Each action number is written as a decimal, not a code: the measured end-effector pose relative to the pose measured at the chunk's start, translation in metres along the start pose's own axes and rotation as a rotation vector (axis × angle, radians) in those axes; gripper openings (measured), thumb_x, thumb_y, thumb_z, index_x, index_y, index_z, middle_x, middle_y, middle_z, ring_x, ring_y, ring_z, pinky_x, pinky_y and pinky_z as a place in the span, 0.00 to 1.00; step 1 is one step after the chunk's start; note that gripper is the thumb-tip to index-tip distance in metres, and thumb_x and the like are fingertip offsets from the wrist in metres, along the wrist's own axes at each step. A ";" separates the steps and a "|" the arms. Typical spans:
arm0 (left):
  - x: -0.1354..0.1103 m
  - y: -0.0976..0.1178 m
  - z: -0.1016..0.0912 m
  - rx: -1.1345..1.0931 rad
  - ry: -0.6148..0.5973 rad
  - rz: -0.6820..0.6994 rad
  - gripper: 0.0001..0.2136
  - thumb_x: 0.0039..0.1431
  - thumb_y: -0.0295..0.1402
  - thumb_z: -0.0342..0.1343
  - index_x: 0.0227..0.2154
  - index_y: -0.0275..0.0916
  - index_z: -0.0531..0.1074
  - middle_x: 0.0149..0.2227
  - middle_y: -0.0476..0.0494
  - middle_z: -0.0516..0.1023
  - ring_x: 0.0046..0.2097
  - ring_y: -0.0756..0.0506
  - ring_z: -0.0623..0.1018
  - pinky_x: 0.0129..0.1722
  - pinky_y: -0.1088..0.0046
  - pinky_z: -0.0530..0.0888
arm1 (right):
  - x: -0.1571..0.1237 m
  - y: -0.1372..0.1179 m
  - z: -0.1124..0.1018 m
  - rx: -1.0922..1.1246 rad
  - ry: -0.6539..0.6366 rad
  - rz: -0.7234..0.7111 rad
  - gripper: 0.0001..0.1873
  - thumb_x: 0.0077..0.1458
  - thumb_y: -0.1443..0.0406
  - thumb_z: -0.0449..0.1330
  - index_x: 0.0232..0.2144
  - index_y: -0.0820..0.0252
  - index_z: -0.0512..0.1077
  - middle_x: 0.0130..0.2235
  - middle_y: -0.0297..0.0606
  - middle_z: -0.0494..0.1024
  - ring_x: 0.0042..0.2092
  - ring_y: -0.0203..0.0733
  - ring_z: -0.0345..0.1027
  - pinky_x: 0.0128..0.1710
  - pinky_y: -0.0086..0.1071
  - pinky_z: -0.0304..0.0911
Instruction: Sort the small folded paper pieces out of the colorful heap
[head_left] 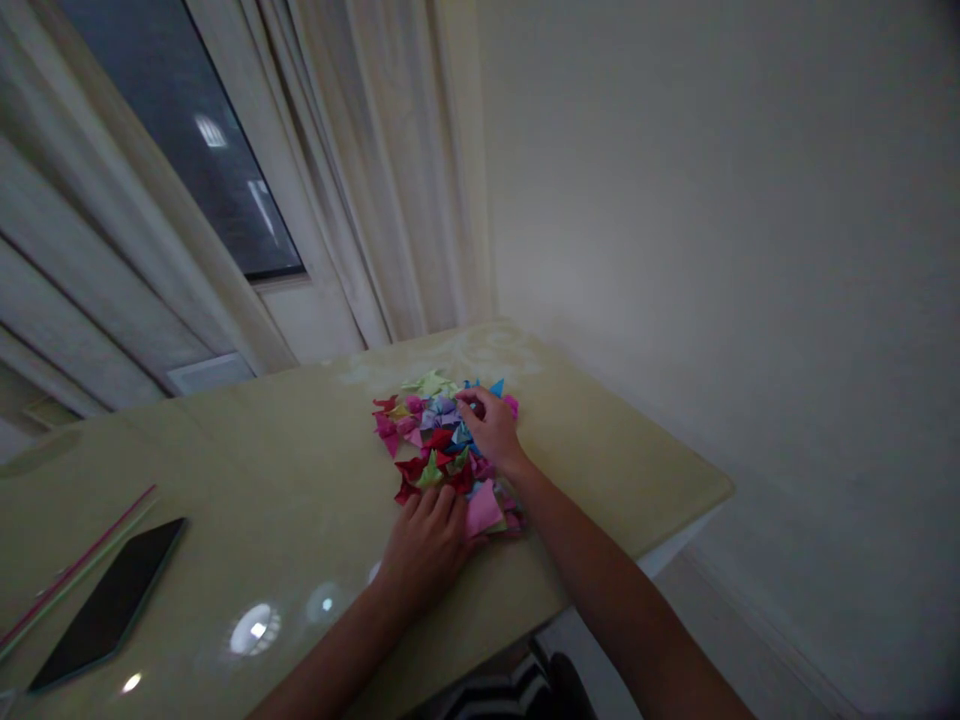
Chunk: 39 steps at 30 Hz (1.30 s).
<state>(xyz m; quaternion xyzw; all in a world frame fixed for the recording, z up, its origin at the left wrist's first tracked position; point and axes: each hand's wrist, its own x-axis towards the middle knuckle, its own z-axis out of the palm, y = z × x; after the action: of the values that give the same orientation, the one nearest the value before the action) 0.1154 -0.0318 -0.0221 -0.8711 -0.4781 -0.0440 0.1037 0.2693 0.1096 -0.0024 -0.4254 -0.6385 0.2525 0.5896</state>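
Observation:
A pile of folded paper cranes [435, 440] in red, pink, green, lilac and blue lies on the table. My right hand [491, 428] is over the far right part of the pile, thumb and forefinger curled towards each other. What is between its fingertips is too small to make out. At the pile's near edge rests my left hand [429, 530], palm down, its fingers stretched out against red and green cranes. Beside those fingers is a flat pink paper piece [484, 508]. Pale green cranes [431, 383] sit at the pile's far side.
The glossy yellowish table [300, 470] has its right corner near a bare wall [712, 250]. On the left lie a dark tablet or phone [112, 600] and thin pink and green sticks [82, 560]. Curtains [375, 150] hang behind the table beside a dark window [202, 130].

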 end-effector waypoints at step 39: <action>0.021 0.026 -0.012 -0.029 -0.286 -0.019 0.11 0.63 0.24 0.57 0.48 0.32 0.72 0.49 0.30 0.75 0.51 0.34 0.77 0.44 0.59 0.78 | 0.000 0.010 0.000 -0.036 -0.020 0.012 0.08 0.61 0.66 0.60 0.40 0.58 0.79 0.38 0.37 0.84 0.35 0.41 0.77 0.39 0.32 0.71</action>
<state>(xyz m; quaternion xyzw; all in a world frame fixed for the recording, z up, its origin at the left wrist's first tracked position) 0.1490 -0.0303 -0.0105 -0.8653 -0.4955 0.0728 0.0216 0.2719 0.1144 -0.0111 -0.4370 -0.6462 0.2487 0.5741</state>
